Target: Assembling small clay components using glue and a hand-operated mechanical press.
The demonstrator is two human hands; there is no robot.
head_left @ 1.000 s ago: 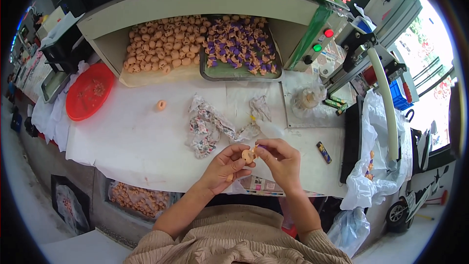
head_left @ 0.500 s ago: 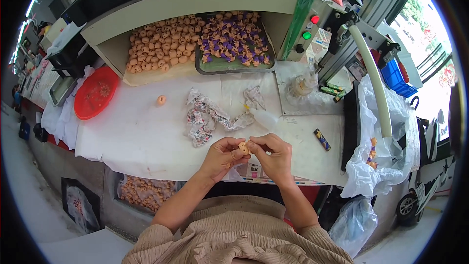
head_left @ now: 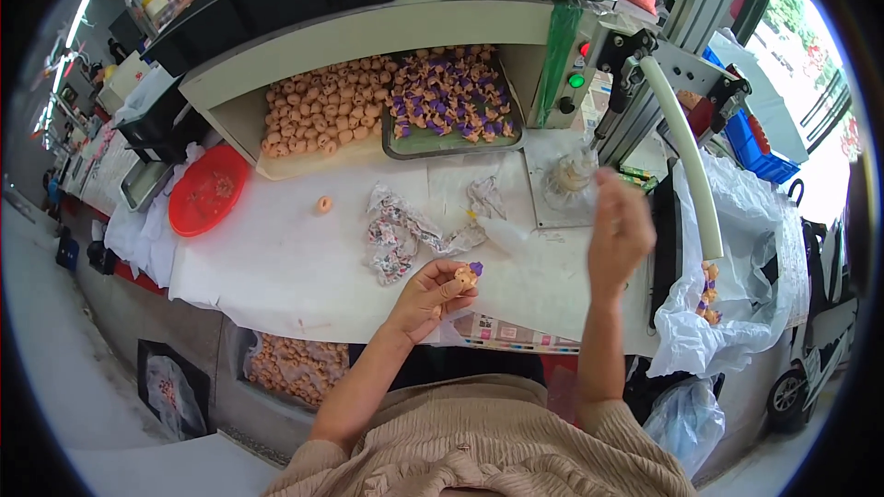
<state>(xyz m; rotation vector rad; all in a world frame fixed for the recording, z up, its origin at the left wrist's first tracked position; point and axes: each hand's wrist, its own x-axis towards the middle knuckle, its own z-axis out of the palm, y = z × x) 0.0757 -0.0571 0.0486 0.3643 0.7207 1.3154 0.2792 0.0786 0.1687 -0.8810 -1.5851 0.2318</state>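
My left hand (head_left: 424, 302) pinches a small toy figure (head_left: 467, 278) over the near edge of the table. The toy has a peach doll head, with a purple part sticking up from it. My right hand (head_left: 621, 237) is raised over the right side of the table, apart from the toy and near the press fixture wrapped in clear plastic (head_left: 571, 179). Motion smears its fingers, so whatever they may hold cannot be made out. A crumpled floral cloth (head_left: 391, 244) and a white squeeze bottle (head_left: 505, 235) lie beyond my left hand.
Peach doll heads (head_left: 322, 106) fill the shelf beside a tray of purple-and-peach figures (head_left: 451, 101). One loose head (head_left: 324, 204) and a red plate (head_left: 208, 191) are on the left. A long pale lever (head_left: 686, 147) hangs at right, above a plastic-lined box (head_left: 737, 258).
My right hand has left the toy and moved up and right. A purple part now shows on the toy in my left hand. The view has shifted slightly.
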